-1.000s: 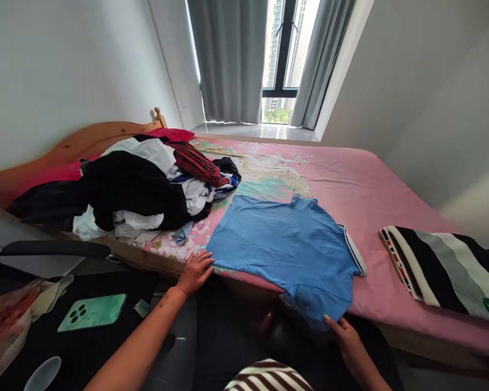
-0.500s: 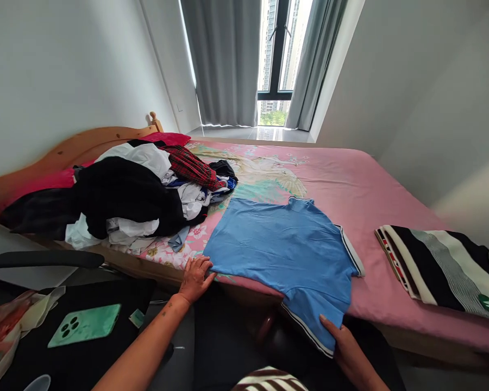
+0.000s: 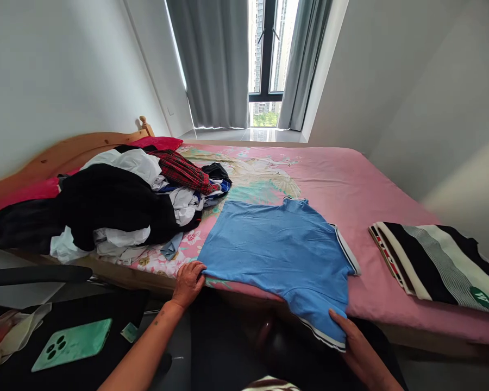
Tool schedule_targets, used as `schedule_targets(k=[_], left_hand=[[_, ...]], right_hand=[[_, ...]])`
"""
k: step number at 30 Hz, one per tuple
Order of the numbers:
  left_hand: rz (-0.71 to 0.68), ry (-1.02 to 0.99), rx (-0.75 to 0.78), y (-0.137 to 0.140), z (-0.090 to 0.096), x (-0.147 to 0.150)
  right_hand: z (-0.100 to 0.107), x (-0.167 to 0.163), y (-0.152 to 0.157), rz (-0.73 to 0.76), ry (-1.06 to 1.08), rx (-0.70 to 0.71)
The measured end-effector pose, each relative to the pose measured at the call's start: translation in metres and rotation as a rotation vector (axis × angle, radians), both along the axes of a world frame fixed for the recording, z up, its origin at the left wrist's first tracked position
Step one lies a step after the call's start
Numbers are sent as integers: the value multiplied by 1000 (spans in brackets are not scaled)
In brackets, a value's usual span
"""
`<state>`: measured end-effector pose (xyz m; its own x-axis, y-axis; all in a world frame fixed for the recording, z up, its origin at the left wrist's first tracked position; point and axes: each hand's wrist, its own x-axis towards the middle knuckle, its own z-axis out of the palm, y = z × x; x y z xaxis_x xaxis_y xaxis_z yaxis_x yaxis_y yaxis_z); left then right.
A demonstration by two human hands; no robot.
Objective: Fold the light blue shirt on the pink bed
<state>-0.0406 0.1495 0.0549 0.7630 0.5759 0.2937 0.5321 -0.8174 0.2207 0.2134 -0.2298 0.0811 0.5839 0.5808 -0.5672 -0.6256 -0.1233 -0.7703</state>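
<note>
A light blue short-sleeved shirt lies spread flat on the pink bed, its collar pointing to the far side and right. White and dark bands edge both sleeves. My left hand is closed on the hem corner at the bed's front edge, fingertips curled over the cloth. At the near sleeve, my right hand pinches the fabric with the thumb on top; its other fingers are hidden underneath. That sleeve hangs past the mattress edge.
A heap of mixed clothes covers the bed's left side. Folded striped knitwear lies at the right. A green phone rests on a black surface at lower left, near a black armrest. The pink sheet extends behind the shirt.
My right hand has drawn the near sleeve slightly outward to the right, straightening it. My left hand's fingers have curled in at the hem corner. The view has shifted a little to the right.
</note>
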Motion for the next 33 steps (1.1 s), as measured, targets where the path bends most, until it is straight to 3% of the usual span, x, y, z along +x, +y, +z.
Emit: schedule_targets(k=[5, 10, 13, 18, 21, 24, 29, 33], left_hand=[[-78, -45, -29, 10, 2, -4], [-155, -47, -53, 26, 22, 4], [-174, -19, -69, 44, 37, 22], [-96, 21, -124, 90, 47, 80], [-2, 44, -202, 112, 37, 115], [30, 70, -244, 124, 22, 131], [29, 41, -285, 131, 5, 117], [-6, -74, -87, 119, 2, 97]], right_hand=[[7, 13, 1, 8, 34, 10], [21, 40, 10, 89, 86, 28], [37, 68, 29, 133, 110, -15], [54, 134, 79, -32, 30, -6], [48, 167, 99, -138, 71, 51], [35, 176, 97, -206, 82, 34], [15, 151, 67, -58, -155, -225], [5, 140, 45, 58, -321, -372]])
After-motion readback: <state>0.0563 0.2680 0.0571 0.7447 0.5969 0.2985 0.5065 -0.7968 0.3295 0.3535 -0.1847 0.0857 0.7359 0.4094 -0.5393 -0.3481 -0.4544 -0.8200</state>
